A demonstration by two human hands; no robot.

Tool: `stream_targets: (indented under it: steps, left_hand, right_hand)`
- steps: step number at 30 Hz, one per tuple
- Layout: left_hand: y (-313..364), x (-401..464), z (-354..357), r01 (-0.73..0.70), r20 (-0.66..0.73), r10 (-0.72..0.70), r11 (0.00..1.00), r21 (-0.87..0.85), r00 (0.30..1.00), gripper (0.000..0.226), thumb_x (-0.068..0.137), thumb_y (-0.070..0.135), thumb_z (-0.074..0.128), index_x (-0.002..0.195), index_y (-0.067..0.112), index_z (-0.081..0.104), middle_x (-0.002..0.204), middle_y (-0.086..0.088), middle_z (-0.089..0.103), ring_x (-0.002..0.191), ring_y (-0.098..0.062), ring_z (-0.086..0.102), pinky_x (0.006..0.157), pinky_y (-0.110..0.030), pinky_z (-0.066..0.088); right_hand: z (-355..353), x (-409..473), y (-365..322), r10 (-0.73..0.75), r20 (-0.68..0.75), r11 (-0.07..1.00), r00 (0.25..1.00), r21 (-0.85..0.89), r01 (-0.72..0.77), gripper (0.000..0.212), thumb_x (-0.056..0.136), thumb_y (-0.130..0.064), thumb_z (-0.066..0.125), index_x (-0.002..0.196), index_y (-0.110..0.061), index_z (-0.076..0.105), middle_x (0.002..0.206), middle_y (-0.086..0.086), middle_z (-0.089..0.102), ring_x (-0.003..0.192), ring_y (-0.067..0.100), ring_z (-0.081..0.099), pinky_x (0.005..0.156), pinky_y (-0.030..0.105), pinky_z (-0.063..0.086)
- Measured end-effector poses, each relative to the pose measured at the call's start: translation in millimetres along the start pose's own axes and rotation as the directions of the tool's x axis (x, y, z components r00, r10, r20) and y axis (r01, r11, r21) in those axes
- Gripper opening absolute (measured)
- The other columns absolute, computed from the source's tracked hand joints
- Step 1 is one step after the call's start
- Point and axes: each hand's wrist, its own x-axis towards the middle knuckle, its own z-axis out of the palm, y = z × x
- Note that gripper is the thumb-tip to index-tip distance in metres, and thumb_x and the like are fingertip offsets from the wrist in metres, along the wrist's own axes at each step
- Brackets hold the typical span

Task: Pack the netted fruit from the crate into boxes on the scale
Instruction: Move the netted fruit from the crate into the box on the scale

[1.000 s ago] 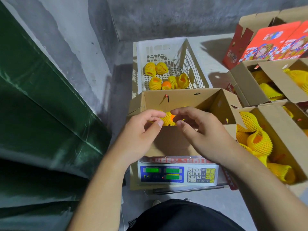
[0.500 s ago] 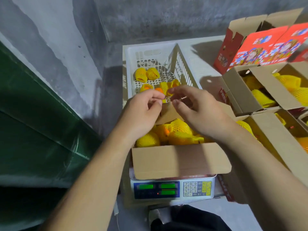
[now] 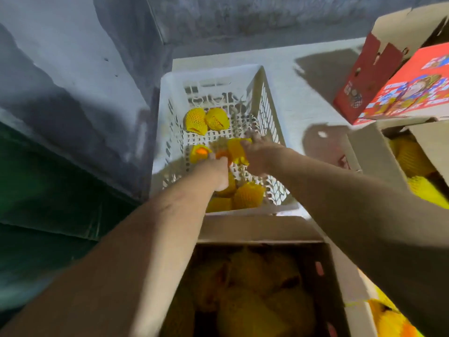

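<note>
Hands: two are being seen, the left hand and the right hand, both reaching into the crate.
White crates: one white crate is being counted.
Netted fruit in the crate: about seven netted fruit are being made out; those under the hands are being blurred.
Open cardboard boxes: three are being counted, the near box among them.
Red printed boxes: one red box is being shown.
</note>
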Motion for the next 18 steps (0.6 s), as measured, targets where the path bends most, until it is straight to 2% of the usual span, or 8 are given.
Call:
stream_targets:
  steps: [3, 7, 9, 11, 12, 14, 16, 18]
  left_hand:
    - [9.1, 36.4, 14.1, 0.025, 0.146, -0.031, 0.999, 0.043, 0.989, 0.066, 0.109, 0.017, 0.044, 0.168, 0.016, 0.014, 0.174, -0.017, 0.011, 0.154, -0.039, 0.030, 0.120, -0.048, 0.034]
    - [10.3, 62.5, 37.4, 0.046, 0.171, -0.040, 0.999, -0.028, 0.985, 0.074, 0.102, 0.025, 0.064, 0.164, 0.019, 0.023, 0.166, -0.018, 0.025, 0.147, -0.040, 0.040, 0.115, -0.050, 0.039]
    - [5.1, 66.5, 47.0, 0.035, 0.102, -0.024, 0.993, -0.111, 0.994, 0.078, 0.097, 0.022, 0.071, 0.160, 0.025, 0.026, 0.160, -0.018, 0.028, 0.139, -0.043, 0.047, 0.108, -0.053, 0.045]
    - [2.0, 69.2, 55.1, 0.037, 0.086, -0.022, 0.983, -0.177, 0.996, 0.077, 0.097, 0.023, 0.071, 0.159, 0.027, 0.026, 0.160, -0.019, 0.027, 0.139, -0.042, 0.047, 0.109, -0.054, 0.046]
    - [1.0, 70.0, 57.6, 0.037, 0.072, -0.023, 0.979, -0.199, 0.997, 0.074, 0.098, 0.023, 0.070, 0.158, 0.027, 0.028, 0.159, -0.019, 0.029, 0.138, -0.040, 0.048, 0.110, -0.055, 0.046]
    - [-0.3, 71.0, 61.0, 0.021, 0.046, -0.012, 0.979, -0.204, 0.999, 0.068, 0.097, 0.023, 0.070, 0.154, 0.028, 0.032, 0.154, -0.019, 0.038, 0.132, -0.039, 0.053, 0.108, -0.056, 0.049]
    - [-3.0, 69.4, 60.4, 0.014, 0.054, -0.005, 0.984, -0.175, 0.999, 0.069, 0.092, 0.027, 0.074, 0.150, 0.025, 0.036, 0.149, -0.017, 0.044, 0.128, -0.038, 0.056, 0.104, -0.054, 0.052]
    - [-6.5, 66.2, 55.2, 0.045, 0.044, -0.039, 0.987, -0.157, 0.998, 0.069, 0.088, 0.037, 0.077, 0.144, 0.025, 0.039, 0.141, -0.016, 0.047, 0.122, -0.037, 0.058, 0.099, -0.053, 0.055]
  right_hand:
    - [18.8, 43.5, 10.2, -0.032, 0.028, 0.999, 0.999, 0.025, 0.031, 0.100, 0.092, -0.012, 0.066, 0.166, -0.016, -0.001, 0.172, 0.019, -0.010, 0.157, 0.046, 0.005, 0.123, 0.060, 0.026]
    - [49.7, 88.2, 12.8, -0.010, 0.079, 0.997, 0.997, 0.078, 0.004, 0.102, 0.091, -0.027, 0.074, 0.163, -0.035, 0.003, 0.168, 0.013, 0.012, 0.153, 0.051, 0.011, 0.115, 0.064, 0.034]
    - [53.0, 104.8, 4.5, 0.057, 0.083, 0.998, 0.995, 0.019, -0.059, 0.079, 0.095, -0.032, 0.068, 0.160, -0.031, 0.023, 0.158, 0.015, 0.027, 0.146, 0.048, 0.027, 0.088, 0.059, 0.053]
    - [51.5, 114.9, -7.6, 0.131, 0.085, 0.986, 0.988, -0.114, -0.121, 0.075, 0.094, -0.026, 0.070, 0.156, -0.021, 0.029, 0.145, 0.015, 0.038, 0.136, 0.047, 0.039, 0.050, 0.046, 0.044]
    - [56.8, 119.9, -12.4, 0.158, 0.074, 0.974, 0.985, -0.177, -0.143, 0.082, 0.091, -0.023, 0.074, 0.157, -0.019, 0.026, 0.144, 0.016, 0.038, 0.135, 0.047, 0.040, 0.049, 0.043, 0.043]
    - [68.8, 128.6, -17.7, 0.162, 0.041, 0.953, 0.986, -0.266, -0.145, 0.091, 0.085, -0.025, 0.079, 0.156, -0.023, 0.023, 0.150, 0.017, 0.032, 0.140, 0.048, 0.033, 0.078, 0.052, 0.052]
    - [74.7, 134.4, -15.2, 0.181, 0.047, 0.969, 0.982, -0.179, -0.170, 0.089, 0.080, -0.029, 0.082, 0.150, -0.033, 0.027, 0.154, 0.017, 0.024, 0.146, 0.044, 0.022, 0.107, 0.054, 0.041]
    - [70.9, 137.3, -7.5, 0.167, 0.054, 0.985, 0.984, -0.062, -0.164, 0.083, 0.080, -0.027, 0.082, 0.146, -0.037, 0.032, 0.156, 0.018, 0.020, 0.146, 0.044, 0.024, 0.103, 0.054, 0.044]
